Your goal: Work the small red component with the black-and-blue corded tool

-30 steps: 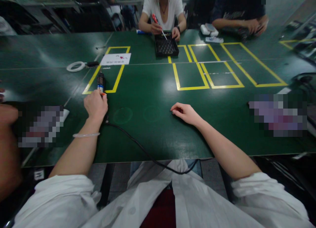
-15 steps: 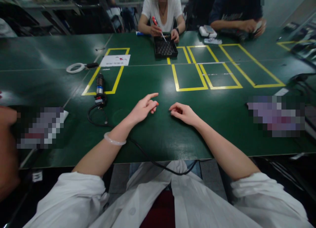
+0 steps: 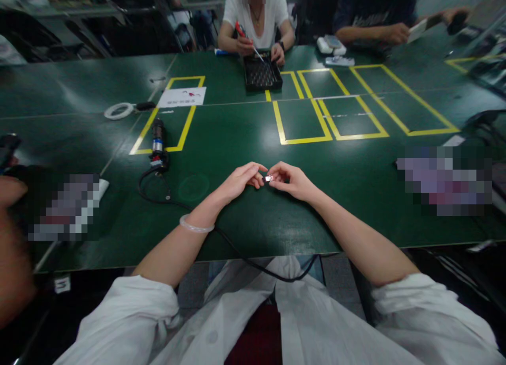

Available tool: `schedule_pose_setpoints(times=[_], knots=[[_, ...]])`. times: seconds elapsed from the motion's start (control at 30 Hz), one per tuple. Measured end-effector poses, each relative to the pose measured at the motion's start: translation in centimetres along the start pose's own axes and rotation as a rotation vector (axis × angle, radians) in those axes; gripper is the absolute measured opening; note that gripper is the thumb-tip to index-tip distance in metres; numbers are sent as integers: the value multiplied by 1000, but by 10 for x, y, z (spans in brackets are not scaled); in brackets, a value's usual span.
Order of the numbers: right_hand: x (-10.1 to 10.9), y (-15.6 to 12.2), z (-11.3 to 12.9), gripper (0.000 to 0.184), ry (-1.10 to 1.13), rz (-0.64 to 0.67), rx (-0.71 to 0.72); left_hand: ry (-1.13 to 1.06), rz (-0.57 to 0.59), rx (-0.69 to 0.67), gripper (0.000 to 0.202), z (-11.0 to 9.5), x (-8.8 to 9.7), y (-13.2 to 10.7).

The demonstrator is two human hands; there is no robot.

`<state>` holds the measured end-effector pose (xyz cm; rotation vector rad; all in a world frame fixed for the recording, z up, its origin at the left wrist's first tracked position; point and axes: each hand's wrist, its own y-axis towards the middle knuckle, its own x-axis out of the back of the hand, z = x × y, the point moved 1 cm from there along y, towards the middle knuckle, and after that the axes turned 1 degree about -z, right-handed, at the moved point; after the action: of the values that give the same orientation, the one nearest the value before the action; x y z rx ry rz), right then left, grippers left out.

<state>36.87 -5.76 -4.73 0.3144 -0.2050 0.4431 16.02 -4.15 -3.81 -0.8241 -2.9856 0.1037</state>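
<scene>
A small shiny metal piece with a dark end sits between my two hands, above the green table; its exact kind is too small to tell. My right hand pinches it with thumb and forefinger. From the other side my left hand meets it, fingers curled together at the dark end. How firmly the left fingers grip is partly hidden. To the left lies an electric screwdriver, dark with a blue band, its black cable running under my left forearm and over the table's front edge.
Yellow tape outlines mark the green table. A paper sheet and a coiled white cable lie at left. Across, a person holds a red screwdriver over a black tray. Blurred items flank me.
My hands have come together, and the small metal piece now shows between them. My left forefinger has drawn in. Across the table, the person at right has raised a pale flat object.
</scene>
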Motion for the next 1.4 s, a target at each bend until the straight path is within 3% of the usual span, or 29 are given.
schedule_pose_setpoints(times=[0.5, 0.77, 1.07, 1.4], knots=[[0, 0, -1, 23, -93, -6, 14, 149, 22, -2, 38, -1, -6, -2], [-2, 2, -5, 27, 79, 7, -97, 175, 10, -2, 38, -1, -7, -3], [1, 2, -2, 23, -19, 15, -23, 166, -10, -33, 38, 0, -7, -2], [2, 2, -3, 20, -29, -2, -46, 202, -47, -28, 38, -4, -9, -4]])
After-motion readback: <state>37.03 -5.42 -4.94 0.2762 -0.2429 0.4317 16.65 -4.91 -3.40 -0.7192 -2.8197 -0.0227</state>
